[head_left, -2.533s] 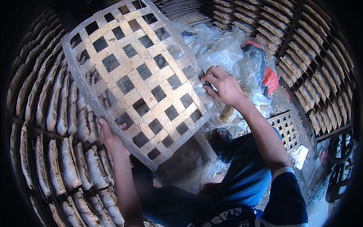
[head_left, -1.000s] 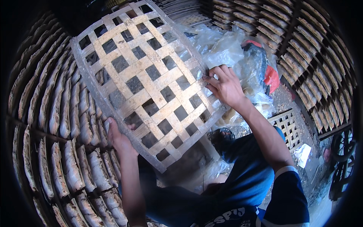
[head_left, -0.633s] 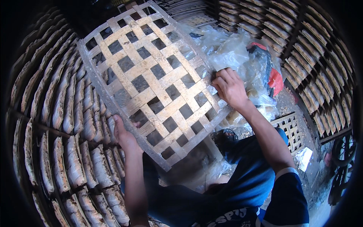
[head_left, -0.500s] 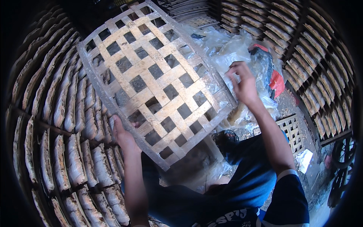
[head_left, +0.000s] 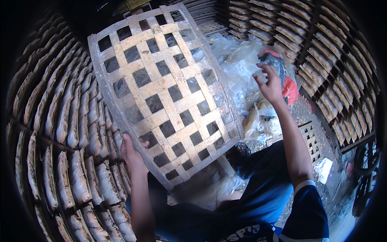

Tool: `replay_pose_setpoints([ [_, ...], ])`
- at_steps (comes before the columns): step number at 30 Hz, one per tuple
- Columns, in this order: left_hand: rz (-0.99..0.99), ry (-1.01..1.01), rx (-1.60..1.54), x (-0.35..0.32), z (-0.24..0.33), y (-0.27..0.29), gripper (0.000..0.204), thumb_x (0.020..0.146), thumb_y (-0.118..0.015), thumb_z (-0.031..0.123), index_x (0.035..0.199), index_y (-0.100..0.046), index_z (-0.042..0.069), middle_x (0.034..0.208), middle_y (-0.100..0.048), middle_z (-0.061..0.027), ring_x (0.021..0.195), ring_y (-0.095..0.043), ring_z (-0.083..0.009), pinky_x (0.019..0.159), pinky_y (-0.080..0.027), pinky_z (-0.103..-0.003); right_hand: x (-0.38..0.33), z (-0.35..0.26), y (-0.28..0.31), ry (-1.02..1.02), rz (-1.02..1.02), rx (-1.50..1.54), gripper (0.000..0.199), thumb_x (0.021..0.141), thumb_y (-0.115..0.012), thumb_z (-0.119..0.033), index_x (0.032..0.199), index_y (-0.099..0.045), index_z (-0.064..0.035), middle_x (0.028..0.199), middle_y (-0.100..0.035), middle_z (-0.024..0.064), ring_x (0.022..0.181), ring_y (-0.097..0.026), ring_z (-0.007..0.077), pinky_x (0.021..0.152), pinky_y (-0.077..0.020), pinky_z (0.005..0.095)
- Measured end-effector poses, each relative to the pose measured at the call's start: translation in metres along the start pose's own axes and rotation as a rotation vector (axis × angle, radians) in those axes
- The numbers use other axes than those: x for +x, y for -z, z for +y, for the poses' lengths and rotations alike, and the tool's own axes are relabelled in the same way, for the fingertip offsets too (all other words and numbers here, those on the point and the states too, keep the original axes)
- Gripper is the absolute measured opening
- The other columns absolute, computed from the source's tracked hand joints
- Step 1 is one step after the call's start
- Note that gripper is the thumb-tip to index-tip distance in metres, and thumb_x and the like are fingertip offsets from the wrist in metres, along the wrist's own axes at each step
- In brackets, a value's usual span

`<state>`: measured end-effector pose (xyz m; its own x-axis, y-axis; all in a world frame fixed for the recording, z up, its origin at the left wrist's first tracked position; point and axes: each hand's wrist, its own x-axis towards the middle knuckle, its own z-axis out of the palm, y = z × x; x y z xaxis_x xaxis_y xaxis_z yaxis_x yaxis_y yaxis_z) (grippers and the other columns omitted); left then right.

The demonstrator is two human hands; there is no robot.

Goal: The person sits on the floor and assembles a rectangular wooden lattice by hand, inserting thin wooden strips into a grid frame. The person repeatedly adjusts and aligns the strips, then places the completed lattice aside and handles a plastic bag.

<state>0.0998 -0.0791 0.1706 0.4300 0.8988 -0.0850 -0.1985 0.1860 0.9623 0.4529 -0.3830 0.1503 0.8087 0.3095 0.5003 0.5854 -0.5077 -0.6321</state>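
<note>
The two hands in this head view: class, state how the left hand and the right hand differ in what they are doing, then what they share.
The left hand grips the lower edge of the woven lattice tray; the right hand holds nothing. The left hand is closed round the frame; the right hand is open with fingers spread. The left hand sits low beside the stacked racks; the right hand is raised near the plastic bags. Both are bare.

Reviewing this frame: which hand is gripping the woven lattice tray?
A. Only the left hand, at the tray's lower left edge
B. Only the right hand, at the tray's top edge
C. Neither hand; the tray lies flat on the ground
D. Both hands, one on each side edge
A: the left hand grips the lower left edge of the woven lattice tray, while the right hand is lifted clear of it, fingers spread, over the plastic bags.
</note>
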Motion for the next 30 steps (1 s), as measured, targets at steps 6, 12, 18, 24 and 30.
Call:
replay_pose_setpoints([
  [6, -0.160, -0.039, 0.123, 0.002, 0.011, -0.005, 0.044, 0.104, -0.050, 0.050, 0.097, -0.056, 0.007, 0.069, -0.059, -0.0077, 0.060, -0.055, -0.0131, 0.056, -0.045, -0.025, 0.033, -0.055, -0.019, 0.339, -0.030, 0.018, 0.038, 0.085, -0.076, -0.024, 0.118, -0.065, -0.0074, 0.118, -0.063, 0.0137, 0.112, -0.058, 0.0349, 0.097, -0.0472, 0.0433],
  [12, -0.231, -0.104, 0.160, 0.006, 0.002, -0.001, 0.043, 0.105, -0.049, 0.045, 0.093, -0.055, 0.004, 0.072, -0.061, -0.0084, 0.061, -0.056, -0.0125, 0.054, -0.045, -0.024, 0.039, -0.068, -0.022, 0.378, -0.048, -0.026, 0.033, 0.086, -0.075, -0.024, 0.114, -0.066, -0.0093, 0.113, -0.061, 0.0131, 0.110, -0.058, 0.0356, 0.095, -0.0478, 0.0442],
  [18, -0.257, -0.188, 0.284, 0.002, 0.005, -0.006, 0.044, 0.107, -0.045, 0.045, 0.096, -0.057, 0.004, 0.072, -0.061, -0.0093, 0.062, -0.057, -0.0130, 0.056, -0.046, -0.024, 0.045, -0.070, -0.021, 0.381, 0.000, -0.054, 0.027, 0.084, -0.076, -0.021, 0.108, -0.067, -0.0113, 0.108, -0.062, 0.0105, 0.105, -0.059, 0.0335, 0.089, -0.0499, 0.0428],
  [24, -0.353, -0.260, 0.341, -0.008, 0.012, -0.008, 0.043, 0.107, -0.045, 0.041, 0.100, -0.059, 0.001, 0.077, -0.063, -0.0094, 0.064, -0.058, -0.0124, 0.058, -0.048, -0.025, 0.045, -0.071, -0.024, 0.439, -0.025, -0.190, 0.020, 0.083, -0.075, -0.015, 0.100, -0.067, -0.0115, 0.101, -0.062, 0.0059, 0.098, -0.061, 0.0289, 0.079, -0.0530, 0.0417],
  [30, -0.443, -0.418, 0.512, -0.013, 0.011, -0.002, 0.044, 0.106, -0.047, 0.039, 0.109, -0.061, -0.002, 0.083, -0.066, -0.0074, 0.070, -0.060, -0.0109, 0.061, -0.049, -0.025, 0.037, -0.072, -0.029, 0.407, -0.084, -0.253, 0.016, 0.083, -0.072, -0.014, 0.097, -0.065, -0.0114, 0.098, -0.061, 0.0052, 0.096, -0.062, 0.0288, 0.078, -0.0550, 0.0418],
])
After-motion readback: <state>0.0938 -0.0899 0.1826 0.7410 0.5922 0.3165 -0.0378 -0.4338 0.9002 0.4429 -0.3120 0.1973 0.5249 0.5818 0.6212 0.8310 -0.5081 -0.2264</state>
